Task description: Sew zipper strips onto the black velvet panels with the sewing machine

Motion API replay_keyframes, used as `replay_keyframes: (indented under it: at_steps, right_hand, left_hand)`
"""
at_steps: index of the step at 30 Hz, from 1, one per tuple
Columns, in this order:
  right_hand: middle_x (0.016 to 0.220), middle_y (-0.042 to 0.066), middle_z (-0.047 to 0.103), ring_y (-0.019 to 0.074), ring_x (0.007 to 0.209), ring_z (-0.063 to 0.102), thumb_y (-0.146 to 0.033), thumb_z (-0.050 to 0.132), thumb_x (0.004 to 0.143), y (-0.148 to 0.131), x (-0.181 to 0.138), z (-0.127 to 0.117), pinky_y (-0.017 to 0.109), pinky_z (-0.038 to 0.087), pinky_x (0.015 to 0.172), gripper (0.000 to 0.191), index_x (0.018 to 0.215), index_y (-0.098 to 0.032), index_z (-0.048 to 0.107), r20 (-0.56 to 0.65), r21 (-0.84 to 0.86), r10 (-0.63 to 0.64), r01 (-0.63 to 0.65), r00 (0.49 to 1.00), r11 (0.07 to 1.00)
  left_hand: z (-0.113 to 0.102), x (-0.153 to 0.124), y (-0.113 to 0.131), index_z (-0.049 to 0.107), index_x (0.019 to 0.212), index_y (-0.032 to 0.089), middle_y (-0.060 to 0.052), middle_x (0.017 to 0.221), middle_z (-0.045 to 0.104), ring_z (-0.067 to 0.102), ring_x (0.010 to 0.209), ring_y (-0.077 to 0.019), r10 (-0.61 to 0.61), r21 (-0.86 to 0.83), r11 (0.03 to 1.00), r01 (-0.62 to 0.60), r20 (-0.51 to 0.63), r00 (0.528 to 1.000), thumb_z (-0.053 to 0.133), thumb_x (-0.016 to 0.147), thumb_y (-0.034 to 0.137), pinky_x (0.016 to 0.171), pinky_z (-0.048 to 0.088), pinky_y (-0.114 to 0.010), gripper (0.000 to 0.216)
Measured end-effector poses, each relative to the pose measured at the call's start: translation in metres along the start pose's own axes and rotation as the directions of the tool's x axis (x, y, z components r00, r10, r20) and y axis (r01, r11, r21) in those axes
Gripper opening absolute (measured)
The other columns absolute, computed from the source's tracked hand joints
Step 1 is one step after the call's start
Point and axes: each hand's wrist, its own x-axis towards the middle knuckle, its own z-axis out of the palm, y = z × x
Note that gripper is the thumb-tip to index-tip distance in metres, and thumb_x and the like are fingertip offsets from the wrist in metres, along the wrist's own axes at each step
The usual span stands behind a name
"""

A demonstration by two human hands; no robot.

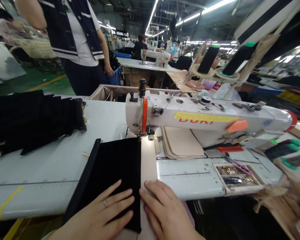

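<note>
Single head view: faces forward and down, close above hands [171,210], sewing machine [202,107] ahead, green floor [46,91] farther off.

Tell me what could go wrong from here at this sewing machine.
The black fabric might shift against the beige panel, since the left hand and right hand appear to rest on top without gripping. The pink-handled scissors lying across the parts tray could get knocked off.

Free lane between black panel [117,163] and black pile [37,120], sewing machine [205,108] ahead
</note>
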Motion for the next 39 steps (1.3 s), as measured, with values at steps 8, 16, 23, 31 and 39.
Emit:
replay_keyframes:
  at_steps: [8, 16, 23, 31, 39]
  right_hand:
    - [0.131, 0.007, 0.062, 0.0237, 0.118, 0.058, -0.02, 0.05, 0.091, 0.002, -0.006, 0.001, 0.041, 0.05, 0.103, 0.042, 0.132, -0.024, 0.059, -0.032, -0.124, -0.141, 0.136, 0.989, 0.983]
    - [0.111, 0.005, 0.069, 0.0197, 0.097, 0.063, -0.027, 0.048, 0.097, 0.005, 0.0, 0.022, 0.037, 0.054, 0.091, 0.025, 0.114, -0.023, 0.067, -0.265, -0.155, -0.196, 0.158, 0.944, 0.975]
    - [0.108, 0.006, 0.069, 0.0215, 0.095, 0.062, -0.022, 0.045, 0.094, 0.01, 0.009, 0.023, 0.037, 0.054, 0.089, 0.029, 0.115, -0.022, 0.066, -0.265, -0.153, -0.176, 0.139, 0.948, 0.978]
    - [0.117, 0.009, 0.065, 0.0272, 0.1, 0.06, -0.011, 0.051, 0.084, 0.014, 0.027, 0.008, 0.043, 0.056, 0.086, 0.043, 0.126, -0.019, 0.06, -0.049, -0.093, -0.1, 0.095, 0.994, 0.991]
    - [0.116, 0.009, 0.065, 0.0255, 0.099, 0.059, -0.019, 0.053, 0.093, 0.013, 0.028, -0.001, 0.041, 0.055, 0.086, 0.033, 0.125, -0.017, 0.06, -0.016, 0.018, -0.117, 0.117, 0.993, 0.993]
  left_hand:
    - [-0.009, 0.0, 0.002, 0.059, 0.128, 0.026, -0.001, 0.141, 0.057, 0.047, 0.135, -0.0209, -0.021, 0.017, 1.0, 0.022, -0.068, 0.997, 0.058, 0.081, 0.011, 0.122, 0.018, -0.049, 0.049]
    - [-0.014, 0.033, -0.016, 0.038, 0.148, 0.029, 0.0, 0.15, 0.046, 0.042, 0.139, -0.0201, -0.332, 0.083, 0.936, 0.343, -0.124, 0.935, 0.051, 0.095, 0.018, 0.118, 0.032, -0.044, 0.056]
    - [-0.009, 0.04, -0.032, 0.035, 0.149, 0.031, 0.003, 0.152, 0.043, 0.039, 0.14, -0.0182, -0.333, 0.103, 0.934, 0.342, -0.094, 0.938, 0.048, 0.098, 0.023, 0.119, 0.027, -0.046, 0.054]
    - [-0.006, 0.054, -0.058, 0.046, 0.143, 0.027, -0.004, 0.15, 0.046, 0.04, 0.14, -0.0213, -0.334, 0.078, 0.936, 0.343, -0.106, 0.937, 0.049, 0.097, 0.021, 0.119, 0.025, -0.047, 0.047]
    - [-0.011, 0.038, -0.044, 0.057, 0.133, 0.024, -0.004, 0.139, 0.058, 0.049, 0.133, -0.0213, -0.243, -0.048, 0.97, 0.238, -0.16, 0.957, 0.056, 0.095, 0.022, 0.116, 0.037, -0.044, 0.038]
